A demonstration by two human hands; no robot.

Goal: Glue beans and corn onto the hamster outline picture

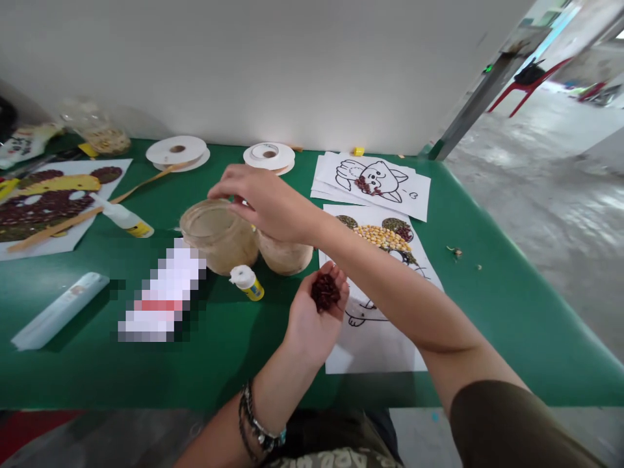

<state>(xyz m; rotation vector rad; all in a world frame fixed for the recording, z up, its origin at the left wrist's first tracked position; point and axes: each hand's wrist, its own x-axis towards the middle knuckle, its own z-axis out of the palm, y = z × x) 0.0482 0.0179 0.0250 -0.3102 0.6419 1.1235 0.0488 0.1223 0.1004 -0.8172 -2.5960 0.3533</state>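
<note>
My left hand (316, 318) is cupped palm up around a small heap of dark red beans (325, 292). Above two cloudy jars, my right hand (266, 198) reaches across with bent fingers spread from the thumb; nothing shows between them. Its fingers are over the mouth of the wider jar (219, 244), and whether they touch the rim is unclear. The second jar (285, 250) is partly hidden under that hand. Beneath my right forearm lies a paper with a line drawing (375, 351), partly covered with yellow corn kernels (383, 237), green beans and some red beans.
A small white-and-yellow glue bottle (247, 283) stands before the jars. More drawings (419, 195) lie behind right. Leftward are a glue bottle (127, 218), a bean picture (49, 201), a pixelated rectangle (163, 292) and a pale packet (61, 312). Two white spools (178, 151) sit by the wall.
</note>
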